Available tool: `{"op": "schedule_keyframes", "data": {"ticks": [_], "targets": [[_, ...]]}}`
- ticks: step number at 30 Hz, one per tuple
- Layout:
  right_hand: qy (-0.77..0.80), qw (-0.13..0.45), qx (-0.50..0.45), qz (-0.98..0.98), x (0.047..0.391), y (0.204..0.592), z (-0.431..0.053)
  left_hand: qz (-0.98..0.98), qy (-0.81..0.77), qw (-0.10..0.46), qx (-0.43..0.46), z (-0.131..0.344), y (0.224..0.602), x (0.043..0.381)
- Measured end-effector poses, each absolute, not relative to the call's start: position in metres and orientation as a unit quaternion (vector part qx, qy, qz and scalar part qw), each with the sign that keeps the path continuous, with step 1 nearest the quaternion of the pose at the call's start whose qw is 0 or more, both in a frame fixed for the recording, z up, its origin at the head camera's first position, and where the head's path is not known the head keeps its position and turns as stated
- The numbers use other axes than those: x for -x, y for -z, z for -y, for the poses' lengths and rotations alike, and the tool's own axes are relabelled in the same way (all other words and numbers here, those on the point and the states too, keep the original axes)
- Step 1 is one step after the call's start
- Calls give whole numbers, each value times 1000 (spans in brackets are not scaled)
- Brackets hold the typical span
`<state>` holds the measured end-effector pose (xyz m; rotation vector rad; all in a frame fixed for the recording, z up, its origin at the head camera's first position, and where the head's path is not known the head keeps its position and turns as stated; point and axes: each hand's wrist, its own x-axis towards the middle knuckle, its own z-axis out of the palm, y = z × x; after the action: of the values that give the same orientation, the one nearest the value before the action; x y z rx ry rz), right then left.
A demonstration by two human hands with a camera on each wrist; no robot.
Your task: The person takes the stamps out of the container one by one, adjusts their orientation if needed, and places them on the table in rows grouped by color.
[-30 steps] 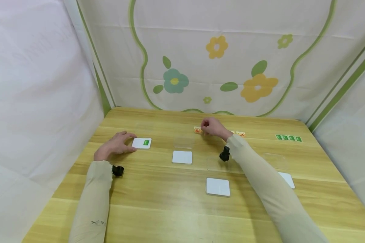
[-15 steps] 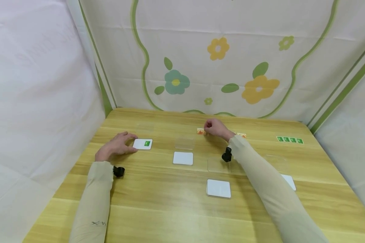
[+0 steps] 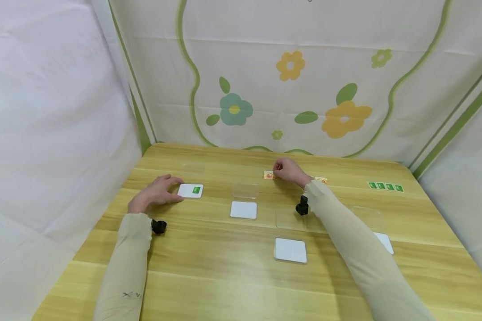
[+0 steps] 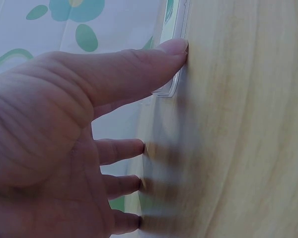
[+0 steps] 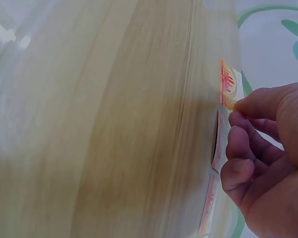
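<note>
My left hand (image 3: 156,194) holds a white card in a clear case (image 3: 185,191) at the table's left, thumb on its near edge and index finger at its far edge. A small green sticker (image 3: 196,190) lies on the card's right part. In the left wrist view, the thumb presses the edge of the clear case (image 4: 167,91); the other fingertips touch the tabletop. At the table's back, my right hand (image 3: 290,170) pinches an orange-and-white sticker (image 5: 228,83) by one corner between thumb and index finger. More orange stickers (image 5: 207,203) lie below it in the right wrist view.
White cards lie at the middle (image 3: 243,210), the front (image 3: 290,250) and the right (image 3: 384,243), partly under my right forearm. Clear plastic covers (image 3: 244,191) lie behind them. A row of green stickers (image 3: 385,187) sits at the back right. Patterned cloth (image 3: 261,80) rises behind the table.
My right hand has shifted slightly right with the pinched orange sticker, covering one of the stickers beside it. My left hand stays on the card; the head view has shifted a little.
</note>
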<state>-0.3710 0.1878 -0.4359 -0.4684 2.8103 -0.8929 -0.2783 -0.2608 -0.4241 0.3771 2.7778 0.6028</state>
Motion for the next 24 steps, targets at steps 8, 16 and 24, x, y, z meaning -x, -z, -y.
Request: {"op": "schedule_keyframes", "data": {"ticks": [8, 16, 24], "targets": [[276, 79, 144, -947, 373, 437, -188, -961, -202, 136, -130, 260, 423, 279], [257, 70, 148, -952, 374, 438, -185, -961, -202, 137, -133, 261, 423, 279], [250, 74, 139, -955, 374, 440, -185, -959, -209, 140, -131, 262, 424, 281]]}}
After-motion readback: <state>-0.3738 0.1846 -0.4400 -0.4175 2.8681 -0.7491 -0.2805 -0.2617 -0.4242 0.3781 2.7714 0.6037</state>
